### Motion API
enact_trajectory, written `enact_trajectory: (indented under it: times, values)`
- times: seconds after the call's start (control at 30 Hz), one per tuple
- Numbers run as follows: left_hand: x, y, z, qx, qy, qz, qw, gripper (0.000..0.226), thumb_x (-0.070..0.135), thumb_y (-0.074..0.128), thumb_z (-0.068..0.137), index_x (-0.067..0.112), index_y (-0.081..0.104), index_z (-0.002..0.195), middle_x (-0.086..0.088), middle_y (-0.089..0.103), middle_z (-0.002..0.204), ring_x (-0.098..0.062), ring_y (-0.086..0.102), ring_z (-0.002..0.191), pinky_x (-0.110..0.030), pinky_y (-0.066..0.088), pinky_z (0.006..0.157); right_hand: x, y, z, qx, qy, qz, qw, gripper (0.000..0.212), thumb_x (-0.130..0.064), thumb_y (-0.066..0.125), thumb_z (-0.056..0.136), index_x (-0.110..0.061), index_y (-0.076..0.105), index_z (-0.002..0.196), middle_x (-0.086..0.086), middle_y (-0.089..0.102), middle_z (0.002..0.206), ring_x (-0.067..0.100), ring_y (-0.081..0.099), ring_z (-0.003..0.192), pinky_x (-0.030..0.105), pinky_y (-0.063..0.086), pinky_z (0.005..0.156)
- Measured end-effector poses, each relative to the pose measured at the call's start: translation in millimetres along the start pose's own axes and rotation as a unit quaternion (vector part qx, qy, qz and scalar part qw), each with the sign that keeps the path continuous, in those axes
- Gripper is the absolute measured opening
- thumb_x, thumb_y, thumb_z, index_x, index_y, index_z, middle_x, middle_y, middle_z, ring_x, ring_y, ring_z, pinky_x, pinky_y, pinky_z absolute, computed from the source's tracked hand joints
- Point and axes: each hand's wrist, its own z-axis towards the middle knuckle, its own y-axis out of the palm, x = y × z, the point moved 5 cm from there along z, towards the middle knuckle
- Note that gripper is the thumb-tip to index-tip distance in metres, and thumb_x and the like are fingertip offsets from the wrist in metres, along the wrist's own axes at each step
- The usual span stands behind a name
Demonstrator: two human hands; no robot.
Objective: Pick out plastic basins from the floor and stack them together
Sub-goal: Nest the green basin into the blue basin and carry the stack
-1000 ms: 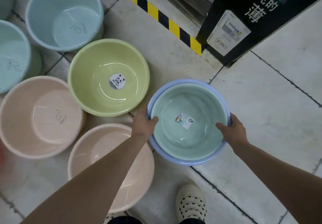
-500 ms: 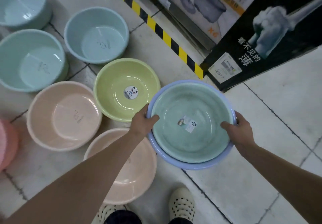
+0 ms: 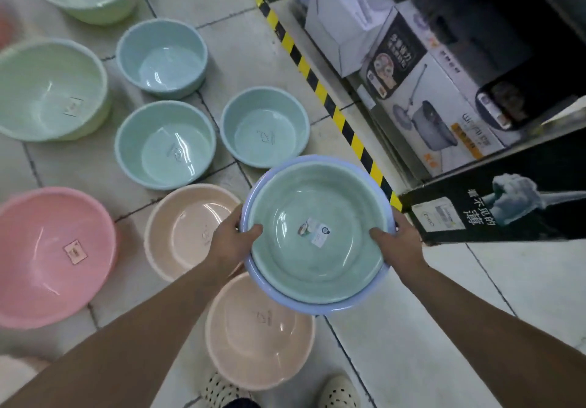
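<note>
Green basin (image 3: 317, 233) sits nested in a blue basin (image 3: 298, 306), and the pair is held above the floor (image 3: 412, 328) between both hands. The left hand (image 3: 233, 242) grips the left rim with its thumb hooked inside, and the right hand (image 3: 401, 242) grips the right rim the same way. Eight more lie on the floor, away from its striped-tape edge (image 3: 320, 90): two pale green basins (image 3: 47, 90), three blue-green basins (image 3: 165, 144), one pink basin (image 3: 50, 255) and two beige basins (image 3: 260, 328). The held pair hides part of both beige ones and the near rim of one blue-green. The farthest pale green basin is cut off by the frame, as are two spotted shoes (image 3: 339, 388) at the bottom. A reddish blur at the left edge and the green basin's label (image 3: 318, 233) cannot be made out.
</note>
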Motion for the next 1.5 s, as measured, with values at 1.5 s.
enact_trajectory:
  times: [1.5]
  values:
    - [-127, 81, 174, 0.158, -0.066, 0.177, 0.969, 0.046, 0.041, 0.068, 0.058, 0.011, 0.068, 0.092, -0.007, 0.051, 0.128, -0.028, 0.053, 0.118, -0.046, 0.041, 0.105, 192, 135, 190, -0.078, 0.043, 0.02, 0.996, 0.039, -0.022, 0.066, 0.085, -0.029, 0.055, 0.122, -0.004, 0.063, 0.104, 0.025, 0.062, 0.1, 0.039, 0.052, 0.086]
